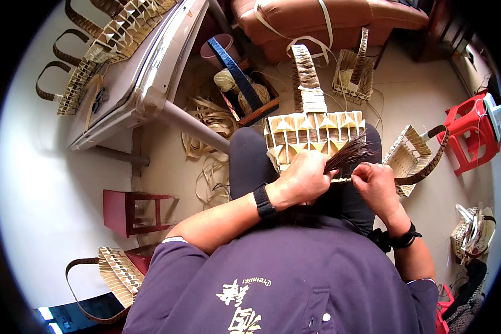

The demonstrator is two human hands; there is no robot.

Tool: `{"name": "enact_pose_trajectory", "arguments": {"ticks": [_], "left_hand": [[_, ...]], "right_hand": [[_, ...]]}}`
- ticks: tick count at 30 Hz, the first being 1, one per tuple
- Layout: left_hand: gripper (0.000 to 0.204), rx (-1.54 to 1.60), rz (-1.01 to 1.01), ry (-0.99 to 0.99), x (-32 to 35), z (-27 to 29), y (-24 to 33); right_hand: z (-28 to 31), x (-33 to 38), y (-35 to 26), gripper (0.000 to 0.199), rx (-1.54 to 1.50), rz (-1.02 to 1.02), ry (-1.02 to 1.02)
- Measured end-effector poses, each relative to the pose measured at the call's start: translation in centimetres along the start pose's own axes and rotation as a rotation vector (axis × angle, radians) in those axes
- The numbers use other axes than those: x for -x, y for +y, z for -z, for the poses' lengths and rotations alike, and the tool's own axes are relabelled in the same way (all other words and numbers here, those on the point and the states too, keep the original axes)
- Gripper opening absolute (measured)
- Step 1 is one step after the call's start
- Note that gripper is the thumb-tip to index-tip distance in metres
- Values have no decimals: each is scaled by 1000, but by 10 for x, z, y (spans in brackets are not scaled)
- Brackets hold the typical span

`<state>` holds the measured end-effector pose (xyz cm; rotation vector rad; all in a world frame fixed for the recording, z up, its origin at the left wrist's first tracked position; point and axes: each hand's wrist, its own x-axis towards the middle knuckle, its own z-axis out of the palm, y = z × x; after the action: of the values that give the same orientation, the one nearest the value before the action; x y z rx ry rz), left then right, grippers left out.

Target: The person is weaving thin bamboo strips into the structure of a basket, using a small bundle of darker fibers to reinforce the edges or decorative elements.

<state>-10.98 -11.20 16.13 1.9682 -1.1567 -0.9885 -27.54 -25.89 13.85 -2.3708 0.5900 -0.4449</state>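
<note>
A half-woven straw basket (pixel 312 131) with a triangle-pattern rim and a tall woven handle lies on my lap. My left hand (pixel 303 178) is closed around a bundle of dark brown fibre strands (pixel 348 153) that fan out over the basket's near edge. Just to the right, my right hand (pixel 376 183) pinches a few of those strands between thumb and fingers. Both wrists wear black bands.
Finished woven baskets lie around: one (pixel 412 158) by my right knee, one (pixel 353 72) ahead, one (pixel 114 275) at lower left, several on a table (pixel 145 83) at upper left. A box of twine balls (pixel 245 94), loose straw strips (pixel 211 119), red stools (pixel 470 131) and a brown sofa (pixel 317 22) surround me.
</note>
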Motion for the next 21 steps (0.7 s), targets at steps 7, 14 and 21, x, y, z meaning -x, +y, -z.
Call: {"name": "enact_pose_trajectory", "arguments": {"ticks": [7, 14, 21], "left_hand": [[15, -110, -210, 137, -7, -10, -25], [17, -71, -98, 27, -2, -18, -24], [25, -260, -198, 194, -2, -28, -20]], "right_hand": [[-7, -20, -6, 12, -185, -79, -160], [-4, -20, -4, 11, -567, -488, -431], [-5, -18, -2, 10, -538, -410, -411]]}}
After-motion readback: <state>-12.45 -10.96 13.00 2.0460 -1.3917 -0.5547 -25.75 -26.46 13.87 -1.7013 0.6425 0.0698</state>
